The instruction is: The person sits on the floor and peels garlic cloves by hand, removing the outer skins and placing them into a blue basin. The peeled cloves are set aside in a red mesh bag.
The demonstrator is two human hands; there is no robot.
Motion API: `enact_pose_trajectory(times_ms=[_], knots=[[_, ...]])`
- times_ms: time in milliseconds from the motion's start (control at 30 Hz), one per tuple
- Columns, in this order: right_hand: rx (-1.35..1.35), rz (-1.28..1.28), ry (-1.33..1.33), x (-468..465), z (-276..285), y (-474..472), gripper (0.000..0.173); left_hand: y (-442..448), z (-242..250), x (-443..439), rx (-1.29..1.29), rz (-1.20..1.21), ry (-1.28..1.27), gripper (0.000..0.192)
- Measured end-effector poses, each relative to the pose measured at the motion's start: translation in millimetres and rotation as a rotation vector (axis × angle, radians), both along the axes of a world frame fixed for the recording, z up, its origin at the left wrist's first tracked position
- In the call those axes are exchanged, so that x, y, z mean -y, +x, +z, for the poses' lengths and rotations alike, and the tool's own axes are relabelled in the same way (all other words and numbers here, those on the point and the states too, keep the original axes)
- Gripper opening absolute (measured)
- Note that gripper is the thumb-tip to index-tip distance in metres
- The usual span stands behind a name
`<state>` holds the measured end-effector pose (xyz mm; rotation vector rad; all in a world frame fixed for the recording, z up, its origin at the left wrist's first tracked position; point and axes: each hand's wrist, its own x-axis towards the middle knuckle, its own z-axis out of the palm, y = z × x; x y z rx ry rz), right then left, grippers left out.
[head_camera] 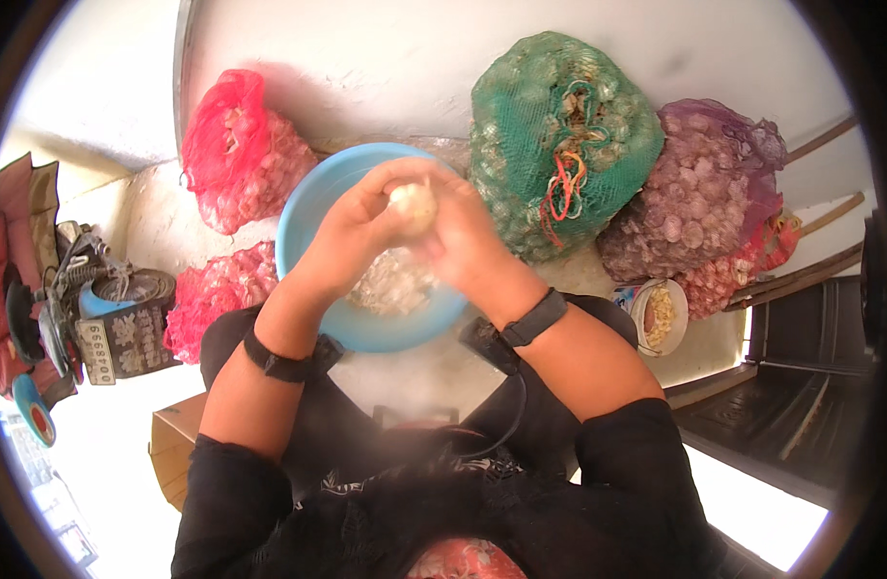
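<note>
A pale garlic bulb (413, 208) is held between my two hands, above a round blue plastic basin (302, 217). My left hand (364, 228) has its thumb and curled fingers against the bulb's left side. My right hand (458, 228) closes on the bulb from the right, its fingers partly hidden by blur and glare. Down in the basin lies a heap of whitish peelings (393, 282), which seem to be garlic skins. The far ends of my fingers overlap above the bulb.
Red mesh sacks of garlic (270, 174) stand left of the basin. A large green mesh sack (516, 145) and a purple one (689, 188) stand to the right, against the wall. Near my right knee is a white bucket (681, 318) holding peeled cloves. A cardboard box (172, 449) sits lower left.
</note>
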<state>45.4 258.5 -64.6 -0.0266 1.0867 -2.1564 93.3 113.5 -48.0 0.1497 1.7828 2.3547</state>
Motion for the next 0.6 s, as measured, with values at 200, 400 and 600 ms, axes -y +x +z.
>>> enact_pose_trajectory(times_ms=[200, 400, 600], knots=[[-0.442, -0.255, 0.435, -12.5, -2.6, -33.4, 0.038, -5.8, 0.0, 11.6, 0.124, 0.093, 0.231, 0.025], [-0.885, -0.718, 0.832, -98.2, 3.2, -117.7, 0.021, -8.6, 1.2, 18.5, 0.19, 0.212, 0.1, 0.027], [-1.001, -0.382, 1.663, -148.4, -24.6, -140.6, 0.019, -9.2, -5.3, 21.9, 0.255, 0.086, 0.196, 0.032]])
